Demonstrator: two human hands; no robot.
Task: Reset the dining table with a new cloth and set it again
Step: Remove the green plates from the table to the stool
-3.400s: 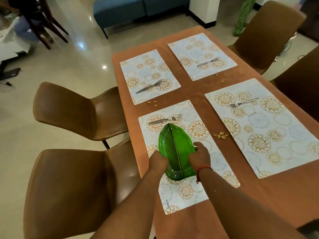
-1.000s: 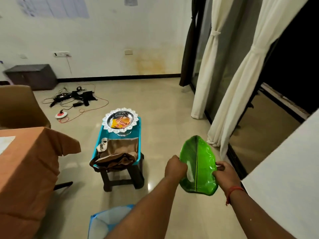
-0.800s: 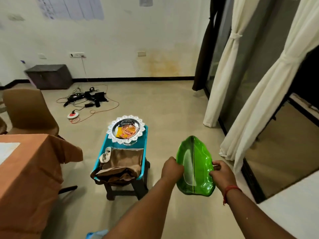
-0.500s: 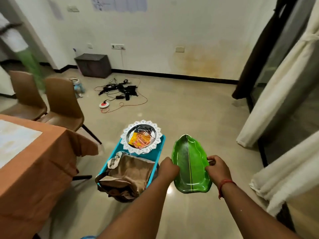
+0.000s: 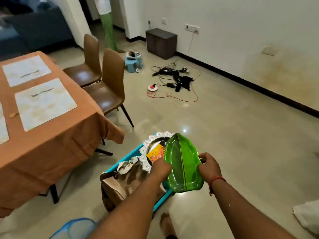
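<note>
A green leaf-shaped plate (image 5: 183, 163) hangs over the right end of a blue stool (image 5: 120, 163). My left hand (image 5: 159, 168) grips its left rim and my right hand (image 5: 208, 163) grips its right rim. On the stool sit a white lace-edged silver tray (image 5: 146, 152) with orange packets and a folded brown cloth (image 5: 126, 181). The dining table (image 5: 57, 144) at the left wears an orange cloth, with pale placemats (image 5: 45, 103) and forks (image 5: 41, 93) on it.
Two brown chairs (image 5: 110, 85) stand along the table's far side. Cables and a red-white device (image 5: 152, 87) lie on the floor beyond. A dark box (image 5: 161, 43) stands by the wall. A blue mesh basket (image 5: 74, 229) sits at the bottom edge.
I lifted the plate off the placemat and turned away from the table with it. Over the last second it has come close over the blue stool.
</note>
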